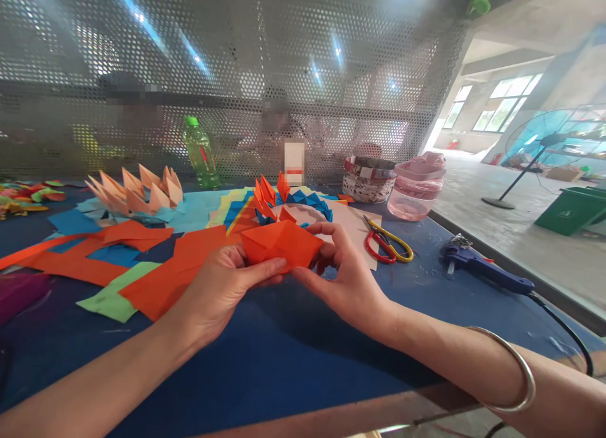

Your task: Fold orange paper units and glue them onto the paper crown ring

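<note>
Both hands hold a folded orange paper piece point(281, 243) above the blue table point(265, 356). My left hand point(222, 286) grips its near left edge, thumb pressed along the underside. My right hand point(343, 274) pinches its right side, fingers curled over the top. A silver bangle point(514, 375) circles my right forearm. Just behind the piece lies a ring of folded orange and blue paper points point(288, 204) on a pale sheet.
Flat orange, blue and green paper sheets point(118, 261) lie at left, with peach folded points point(135, 195) behind. Scissors point(388, 243), a blue glue gun point(478, 264), a pink container point(416, 189), a round tin point(368, 179) and a green bottle point(201, 154) stand farther back. A perforated metal screen rises behind.
</note>
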`<state>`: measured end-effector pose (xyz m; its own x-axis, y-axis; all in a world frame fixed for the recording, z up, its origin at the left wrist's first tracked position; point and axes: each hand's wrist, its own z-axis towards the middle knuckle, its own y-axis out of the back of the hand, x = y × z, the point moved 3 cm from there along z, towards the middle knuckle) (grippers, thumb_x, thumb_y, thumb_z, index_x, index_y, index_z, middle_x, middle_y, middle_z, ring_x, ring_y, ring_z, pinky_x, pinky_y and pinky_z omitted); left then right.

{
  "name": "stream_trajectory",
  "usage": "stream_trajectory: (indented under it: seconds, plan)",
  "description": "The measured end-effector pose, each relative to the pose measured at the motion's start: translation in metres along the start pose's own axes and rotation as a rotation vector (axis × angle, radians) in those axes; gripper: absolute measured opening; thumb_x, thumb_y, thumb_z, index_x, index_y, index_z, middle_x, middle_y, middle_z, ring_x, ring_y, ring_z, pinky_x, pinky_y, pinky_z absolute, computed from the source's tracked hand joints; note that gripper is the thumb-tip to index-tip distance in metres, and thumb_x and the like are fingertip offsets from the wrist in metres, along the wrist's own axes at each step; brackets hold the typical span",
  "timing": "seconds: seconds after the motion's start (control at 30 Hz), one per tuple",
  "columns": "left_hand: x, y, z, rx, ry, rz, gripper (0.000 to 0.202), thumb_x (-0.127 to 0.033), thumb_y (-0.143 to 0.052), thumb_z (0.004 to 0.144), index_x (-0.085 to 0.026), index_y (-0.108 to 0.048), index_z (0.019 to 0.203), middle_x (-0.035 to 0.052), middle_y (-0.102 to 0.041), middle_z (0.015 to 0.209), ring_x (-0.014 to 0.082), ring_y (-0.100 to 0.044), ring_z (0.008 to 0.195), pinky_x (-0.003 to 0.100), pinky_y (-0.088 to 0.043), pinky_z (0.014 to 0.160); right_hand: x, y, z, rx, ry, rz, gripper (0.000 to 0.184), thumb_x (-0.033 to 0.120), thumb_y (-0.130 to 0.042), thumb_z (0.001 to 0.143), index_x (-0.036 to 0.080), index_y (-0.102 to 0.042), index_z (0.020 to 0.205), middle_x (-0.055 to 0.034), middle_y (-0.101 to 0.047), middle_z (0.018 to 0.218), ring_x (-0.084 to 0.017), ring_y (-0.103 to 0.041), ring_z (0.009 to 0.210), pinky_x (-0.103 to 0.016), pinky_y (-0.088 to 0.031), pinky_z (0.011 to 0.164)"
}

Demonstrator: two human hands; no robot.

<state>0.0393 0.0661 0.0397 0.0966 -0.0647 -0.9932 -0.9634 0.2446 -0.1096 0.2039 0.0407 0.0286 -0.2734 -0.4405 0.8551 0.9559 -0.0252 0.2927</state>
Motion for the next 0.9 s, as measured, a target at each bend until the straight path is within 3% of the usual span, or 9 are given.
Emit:
stream_trajectory:
  seconds: [0.23, 0.53, 0.7, 0.9]
  plan:
    - [0.0015, -0.0009, -0.0005, 0.005, 0.004, -0.015, 0.015, -0.02, -0.085, 0.061, -0.021, -0.078, 0.074, -0.0006, -0.078, 0.074, 0.0117, -0.069, 0.068, 0.016, -0.055, 0.065, -0.0016, 0.0002, 0.0007, 0.006, -0.047, 0.07, 0.039, 0.021, -0.064, 0.08, 0.024, -0.043, 0.113, 0.0002, -0.068, 0.084, -0.015, -0.06, 0.069, -0.028, -0.043, 0.06]
    - [0.0014, -0.001, -0.002, -0.021, 0.004, 0.001, 0.019, -0.021, -0.087, 0.06, -0.021, -0.078, 0.077, -0.0013, -0.078, 0.073, 0.0121, -0.07, 0.066, 0.017, -0.057, 0.065, -0.0012, -0.0008, 0.0027, 0.025, -0.112, 0.182, 0.041, 0.019, -0.065, 0.077, 0.022, -0.043, 0.111, 0.0011, -0.067, 0.081, -0.012, -0.056, 0.061, -0.026, -0.044, 0.059]
    - [0.0026, -0.0017, -0.0006, 0.053, 0.01, 0.004, 0.018, -0.023, -0.085, 0.063, -0.021, -0.078, 0.08, -0.0014, -0.078, 0.077, 0.0112, -0.069, 0.072, 0.016, -0.056, 0.068, -0.0021, -0.0006, 0.003, 0.01, -0.076, 0.203, 0.041, 0.018, -0.065, 0.076, 0.022, -0.043, 0.11, 0.0004, -0.066, 0.082, -0.014, -0.06, 0.066, -0.027, -0.045, 0.061]
    - [0.0086, 0.0008, -0.0025, 0.152, 0.168, 0.044, 0.021, -0.033, -0.081, 0.072, -0.02, -0.077, 0.088, 0.002, -0.078, 0.082, 0.0131, -0.07, 0.074, 0.018, -0.057, 0.065, 0.0003, -0.0004, 0.0011, -0.025, -0.061, 0.173, 0.041, 0.016, -0.065, 0.076, 0.022, -0.044, 0.111, -0.0007, -0.066, 0.084, -0.015, -0.061, 0.069, -0.029, -0.045, 0.062]
